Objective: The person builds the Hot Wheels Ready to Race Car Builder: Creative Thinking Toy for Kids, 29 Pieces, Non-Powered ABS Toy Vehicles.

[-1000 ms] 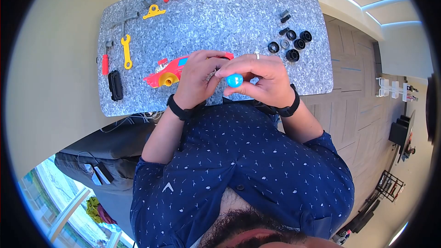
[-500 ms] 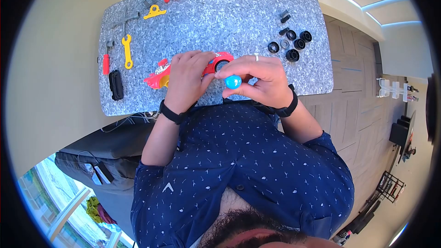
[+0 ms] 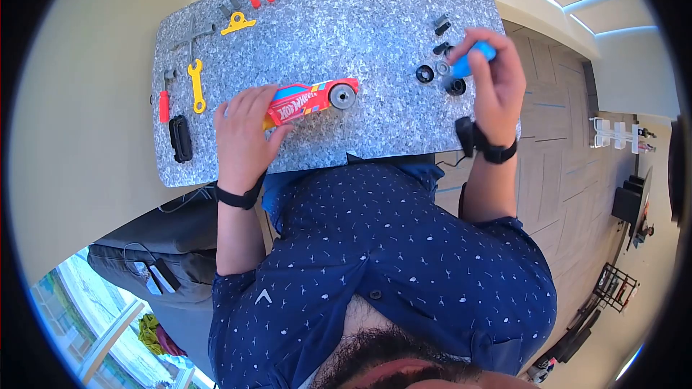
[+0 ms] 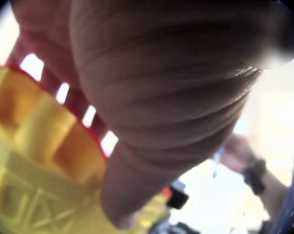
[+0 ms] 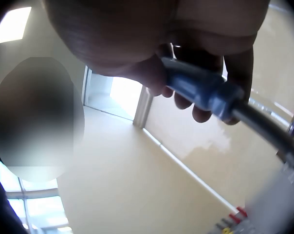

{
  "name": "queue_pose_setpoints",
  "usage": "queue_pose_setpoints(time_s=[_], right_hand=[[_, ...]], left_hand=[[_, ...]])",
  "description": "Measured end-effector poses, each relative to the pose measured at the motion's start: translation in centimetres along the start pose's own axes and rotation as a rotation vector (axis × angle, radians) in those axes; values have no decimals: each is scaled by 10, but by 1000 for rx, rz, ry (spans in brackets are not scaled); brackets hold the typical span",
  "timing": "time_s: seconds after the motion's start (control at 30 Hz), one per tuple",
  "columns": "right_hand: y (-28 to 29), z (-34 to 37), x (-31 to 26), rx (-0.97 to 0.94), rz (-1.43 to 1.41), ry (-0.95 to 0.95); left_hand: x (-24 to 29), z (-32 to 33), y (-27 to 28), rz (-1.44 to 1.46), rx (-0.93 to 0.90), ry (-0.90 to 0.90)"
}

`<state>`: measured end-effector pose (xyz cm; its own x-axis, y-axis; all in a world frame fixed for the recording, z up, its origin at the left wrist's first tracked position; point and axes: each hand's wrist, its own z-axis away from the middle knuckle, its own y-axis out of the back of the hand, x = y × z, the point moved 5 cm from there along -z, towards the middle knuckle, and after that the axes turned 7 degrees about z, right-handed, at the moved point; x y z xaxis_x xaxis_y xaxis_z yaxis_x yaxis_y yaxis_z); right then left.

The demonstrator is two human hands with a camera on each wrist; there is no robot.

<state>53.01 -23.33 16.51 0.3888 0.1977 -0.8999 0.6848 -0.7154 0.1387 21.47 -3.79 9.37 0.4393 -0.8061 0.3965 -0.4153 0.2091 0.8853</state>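
Note:
My left hand (image 3: 244,130) grips the front half of a red toy race car (image 3: 299,104), which stands tilted with its lettered side up. A black rear wheel with a grey hub (image 3: 342,96) faces up at its right end. In the left wrist view my thumb lies along the car's yellow underside (image 4: 45,126). My right hand (image 3: 501,90) holds a screwdriver by its blue handle (image 3: 472,60) over the loose wheels at the table's right side. The right wrist view shows my fingers curled round that handle, with its grey shaft (image 5: 264,124) pointing away.
Black wheels (image 3: 425,73) and a grey ring (image 3: 443,68) lie near my right hand, with small black parts (image 3: 442,29) behind. At the table's left are a yellow wrench (image 3: 196,86), a red-handled tool (image 3: 164,106), a black piece (image 3: 181,138) and a yellow part (image 3: 238,23).
My right hand has moved off the car to the right, over the wheels, with the screwdriver. My left hand has shifted left to the car's front, and the lettered side now shows.

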Motion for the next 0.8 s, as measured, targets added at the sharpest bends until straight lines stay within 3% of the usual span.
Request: queue_pose_setpoints(time_s=[0.13, 0.23, 0.47, 0.57, 0.8], right_hand=[[64, -32, 61, 19, 769, -45], [80, -35, 97, -67, 932, -53], [94, 0, 124, -231, 947, -284], [90, 22, 128, -272, 995, -221], [80, 45, 147, -355, 1014, -271]], left_hand=[[-29, 8, 0, 221, -4, 40], [-29, 12, -2, 254, 72, 7], [-44, 27, -2, 407, 112, 158], [-45, 28, -3, 449, 142, 157], [-50, 25, -19, 538, 159, 164]])
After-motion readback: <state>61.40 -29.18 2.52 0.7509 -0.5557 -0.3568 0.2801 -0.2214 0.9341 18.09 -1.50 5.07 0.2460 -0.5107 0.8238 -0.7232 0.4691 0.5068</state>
